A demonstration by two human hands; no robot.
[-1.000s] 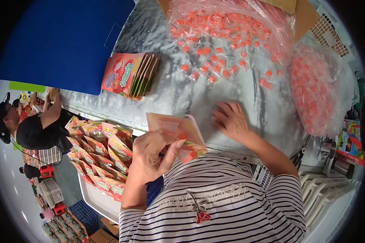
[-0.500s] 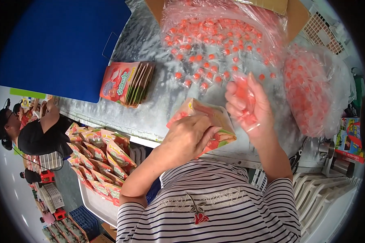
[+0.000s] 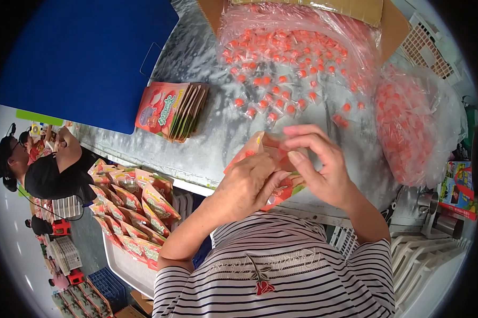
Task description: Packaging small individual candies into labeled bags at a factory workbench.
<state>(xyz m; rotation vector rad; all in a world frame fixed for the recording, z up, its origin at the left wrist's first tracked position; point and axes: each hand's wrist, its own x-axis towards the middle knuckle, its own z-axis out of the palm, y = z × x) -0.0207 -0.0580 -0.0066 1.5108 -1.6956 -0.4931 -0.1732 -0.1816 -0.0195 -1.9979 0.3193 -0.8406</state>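
Note:
My left hand (image 3: 243, 185) grips a red and green printed pouch (image 3: 285, 192) by its near side, just above the table's front edge. The pouch's mouth faces up, and what lies inside it is hidden. My right hand (image 3: 326, 167) hovers at the mouth, fingers stretched and apart, with nothing visible in them. Beyond the pouch, individually wrapped red candies (image 3: 276, 98) are scattered over the table. They trail out of a large clear pink-tinted bag (image 3: 355, 47) lying in a cardboard box (image 3: 395, 32).
Similar flat pouches (image 3: 167, 111) stand in a row beside a blue panel (image 3: 85, 58). Filled-looking pouches (image 3: 133, 212) crowd a white tray (image 3: 119, 259) at lower left. A clear bag of red candies (image 3: 406, 127) sits at right. Another person (image 3: 53, 169) works at far left.
My right hand has moved left to the pouch's mouth, and its fingers have opened. The clear-wrapped red candies it held no longer show in it. My left hand keeps its grip.

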